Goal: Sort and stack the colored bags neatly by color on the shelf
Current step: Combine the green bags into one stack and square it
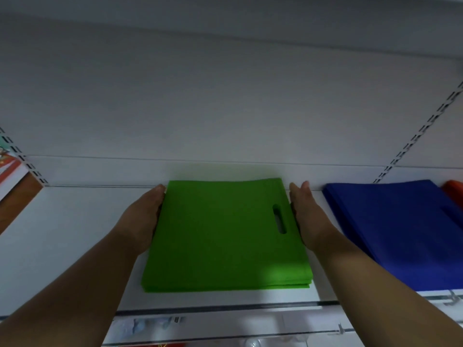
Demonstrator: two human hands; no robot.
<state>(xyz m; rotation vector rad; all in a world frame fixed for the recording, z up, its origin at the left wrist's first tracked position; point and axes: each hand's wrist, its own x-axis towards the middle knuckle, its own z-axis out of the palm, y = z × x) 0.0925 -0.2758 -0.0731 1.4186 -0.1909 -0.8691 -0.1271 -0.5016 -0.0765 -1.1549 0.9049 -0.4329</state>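
A stack of flat green bags lies on the white shelf, its cut-out handle slot toward the right side. My left hand presses with straight fingers against the stack's left edge. My right hand presses flat against its right edge. A stack of blue bags lies to the right, a little apart from my right hand. Behind the blue stack a corner of a red-orange bag shows at the frame's edge.
The shelf's white back panel rises just behind the green stack. Slotted uprights run up at the right and left. Colourful packaged goods stand at the far left. The shelf's front rail runs below the stack.
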